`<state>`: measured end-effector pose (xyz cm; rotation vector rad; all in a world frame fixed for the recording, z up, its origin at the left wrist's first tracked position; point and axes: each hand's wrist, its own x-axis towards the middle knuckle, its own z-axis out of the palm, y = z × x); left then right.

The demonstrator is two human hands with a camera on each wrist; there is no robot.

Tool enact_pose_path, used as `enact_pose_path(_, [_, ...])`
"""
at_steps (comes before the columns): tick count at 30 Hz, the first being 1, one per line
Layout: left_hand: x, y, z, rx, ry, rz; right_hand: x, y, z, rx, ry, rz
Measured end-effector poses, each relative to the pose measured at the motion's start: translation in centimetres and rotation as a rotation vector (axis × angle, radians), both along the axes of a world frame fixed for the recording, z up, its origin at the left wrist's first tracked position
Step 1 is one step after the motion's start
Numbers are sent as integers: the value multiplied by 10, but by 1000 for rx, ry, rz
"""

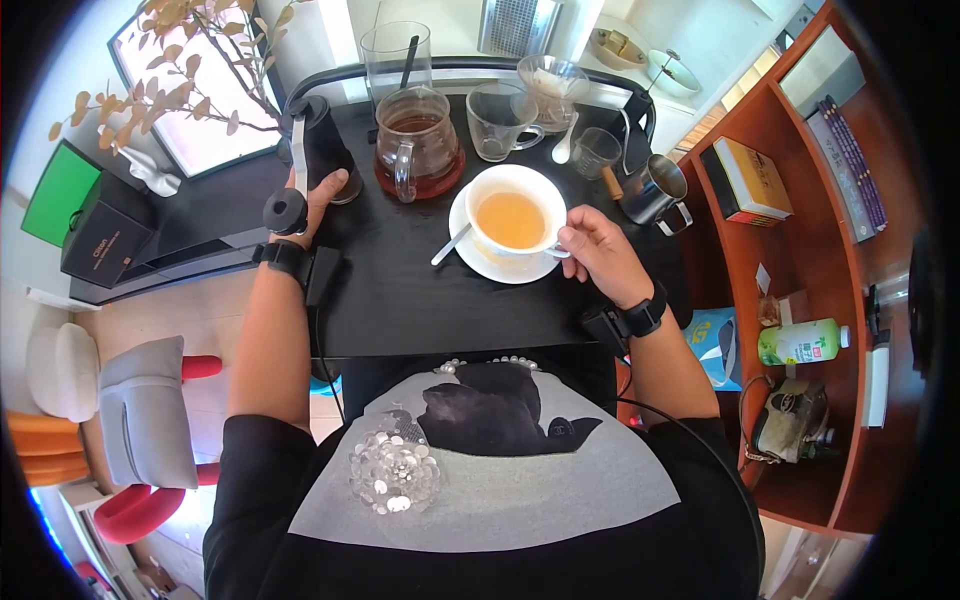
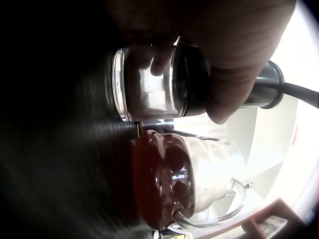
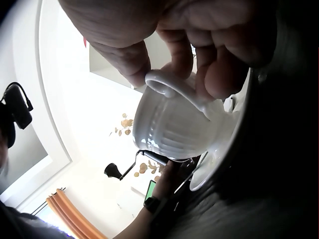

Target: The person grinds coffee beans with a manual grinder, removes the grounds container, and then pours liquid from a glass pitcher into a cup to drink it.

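Observation:
My left hand (image 1: 314, 207) grips a black hand coffee grinder (image 1: 322, 140) that stands upright at the table's left; its crank knob (image 1: 286, 211) hangs over the wrist. The left wrist view shows the grinder's glass jar (image 2: 154, 89) below the fingers. My right hand (image 1: 607, 258) pinches the handle of a white teacup (image 3: 174, 119) between thumb and fingers. Amber tea (image 1: 512, 221) fills much of the cup. Beneath it is a white saucer (image 1: 505, 272), with a small spoon (image 1: 452, 244) lying across its left side.
A glass server (image 1: 418, 165) of reddish-brown liquid stands between grinder and cup. Behind are a glass pitcher (image 1: 494, 140), a dripper (image 1: 552, 90), a white spoon (image 1: 564, 142) and a small glass (image 1: 596, 155). A steel kettle (image 1: 652, 190) stands right, beside a wooden shelf (image 1: 850, 300).

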<state>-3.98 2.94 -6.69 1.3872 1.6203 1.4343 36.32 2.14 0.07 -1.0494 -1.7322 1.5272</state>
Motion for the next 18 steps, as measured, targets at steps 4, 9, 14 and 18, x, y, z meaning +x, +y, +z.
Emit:
enact_pose_path(4, [12,-11,17,51,-70,-31,-2,-7,0,-24,14,4])
enact_pose_path(9, [20,-36,35,-17,-64,-56,4,-15,-1,-75,53,63])
enact_pose_path(14, [36,-66,39,-83,-198,-4,3,-16,-8,-137,176,90])
enact_pose_path(18, [51,-87,36,-58,-313,41,1,-17,-13,-118,221,105])
